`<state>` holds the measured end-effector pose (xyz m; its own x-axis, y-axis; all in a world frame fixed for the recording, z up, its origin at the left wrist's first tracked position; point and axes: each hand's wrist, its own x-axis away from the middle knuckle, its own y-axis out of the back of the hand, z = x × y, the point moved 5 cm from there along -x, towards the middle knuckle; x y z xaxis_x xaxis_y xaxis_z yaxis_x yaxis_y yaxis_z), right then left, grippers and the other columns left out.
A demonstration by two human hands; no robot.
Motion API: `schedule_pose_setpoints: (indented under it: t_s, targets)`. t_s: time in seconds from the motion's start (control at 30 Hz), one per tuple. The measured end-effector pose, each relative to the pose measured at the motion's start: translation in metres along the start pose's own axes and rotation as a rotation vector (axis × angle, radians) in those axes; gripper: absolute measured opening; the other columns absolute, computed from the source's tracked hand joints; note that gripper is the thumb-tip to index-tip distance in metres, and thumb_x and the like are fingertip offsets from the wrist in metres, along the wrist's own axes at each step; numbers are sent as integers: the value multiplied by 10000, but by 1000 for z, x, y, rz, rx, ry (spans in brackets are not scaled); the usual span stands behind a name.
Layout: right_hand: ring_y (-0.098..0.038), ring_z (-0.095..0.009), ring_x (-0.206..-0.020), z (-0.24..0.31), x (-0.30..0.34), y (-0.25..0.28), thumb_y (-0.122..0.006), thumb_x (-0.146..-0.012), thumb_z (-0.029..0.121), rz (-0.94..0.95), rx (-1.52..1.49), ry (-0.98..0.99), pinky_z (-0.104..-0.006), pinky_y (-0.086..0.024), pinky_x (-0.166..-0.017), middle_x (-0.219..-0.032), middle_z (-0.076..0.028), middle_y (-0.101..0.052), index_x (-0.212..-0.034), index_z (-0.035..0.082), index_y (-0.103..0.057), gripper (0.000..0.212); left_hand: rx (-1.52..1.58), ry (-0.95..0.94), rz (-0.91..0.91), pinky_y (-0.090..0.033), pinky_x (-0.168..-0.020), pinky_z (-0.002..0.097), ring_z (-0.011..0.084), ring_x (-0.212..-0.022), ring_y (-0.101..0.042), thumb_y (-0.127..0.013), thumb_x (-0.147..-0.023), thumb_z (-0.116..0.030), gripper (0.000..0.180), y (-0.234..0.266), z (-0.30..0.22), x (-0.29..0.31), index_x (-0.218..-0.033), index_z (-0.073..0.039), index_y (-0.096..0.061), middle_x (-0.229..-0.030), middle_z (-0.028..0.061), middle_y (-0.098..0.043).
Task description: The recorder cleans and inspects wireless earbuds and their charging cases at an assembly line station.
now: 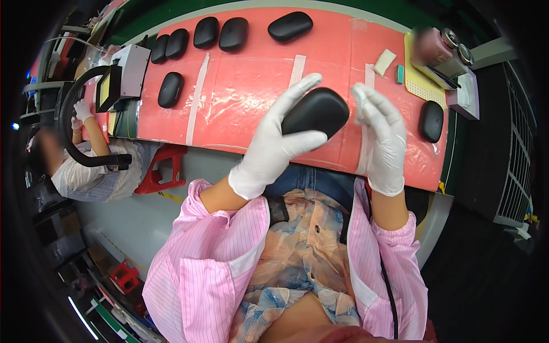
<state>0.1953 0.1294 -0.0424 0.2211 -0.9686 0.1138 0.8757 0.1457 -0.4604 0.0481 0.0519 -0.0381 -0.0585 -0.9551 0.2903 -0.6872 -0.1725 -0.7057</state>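
A smooth black rounded case (pixel 316 112) is held above the pink-covered table. My left hand (pixel 273 140), in a white glove, grips it from the left, thumb along its near side and fingers along its far side. To the right of the case, apart from it, my gloved right hand (pixel 382 134) is raised with its fingers bent together. Those fingertips are blurred, and whatever may be between them cannot be made out. Another black case (pixel 430 122) lies at the table's right end. Several similar ones, such as a black case (pixel 290 27), rest along the far edge.
The pink table covering (pixel 251 86) carries strips of pale tape. A beige block (pixel 384 62) and a small green block (pixel 399 74) lie at the far right, near a yellow tray (pixel 420 80) and pink cups (pixel 437 51). A black curved lamp arm (pixel 64 123) and a person (pixel 94 171) are on the left.
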Motion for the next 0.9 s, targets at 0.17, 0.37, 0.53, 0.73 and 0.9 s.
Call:
schedule_pose_setpoints:
  t_s: [0.17, 0.37, 0.53, 0.73, 0.9]
  targets:
    - [-536, -121, -787, -4, 18, -17, -571, -890, -1, 284, 291, -24, -270, -456, -721, -907, -37, -596, -1154, -24, -659, 279, -1193, -725, -157, -520, -914, 323, 236, -1097, -640, -721, -738, 87, 777, -5, -19, 14, -1429, -35, -387, -1220, 164, -626]
    - [-564, -228, -772, 17, 55, -51, -656, -720, -50, 387, 1138, 873, -348, -458, -697, -858, -60, -581, -1113, 65, -704, 412, -1386, -867, -185, -541, -824, 339, 294, -1009, -665, -780, -694, 27, 761, -11, -24, 20, -1383, -51, -466, -1102, 119, -684]
    - [-580, -164, -921, -23, 32, -24, -553, -923, 111, 467, 503, 134, -327, -452, -840, -988, -91, -636, -1106, -2, -674, 247, -1238, -976, -94, -538, -870, 300, 191, -1003, -683, -845, -706, -32, 794, -17, -26, 29, -1383, 11, -432, -1104, 123, -693]
    - [-556, -170, -796, 9, 39, -31, -605, -830, -6, 173, 801, 485, -326, -451, -746, -881, -64, -588, -1170, 131, -696, 378, -1534, -962, -309, -572, -737, 278, 229, -878, -727, -885, -647, -101, 885, -20, -28, 31, -1406, -16, -437, -1034, 161, -718]
    - [-531, -202, -738, 10, 66, -56, -664, -640, -37, 562, 1188, 905, -327, -428, -678, -878, -32, -578, -1111, 114, -716, 498, -1557, -859, -289, -563, -704, 282, 237, -818, -721, -831, -688, -113, 845, -10, -26, 30, -1427, -43, -427, -1018, 132, -723]
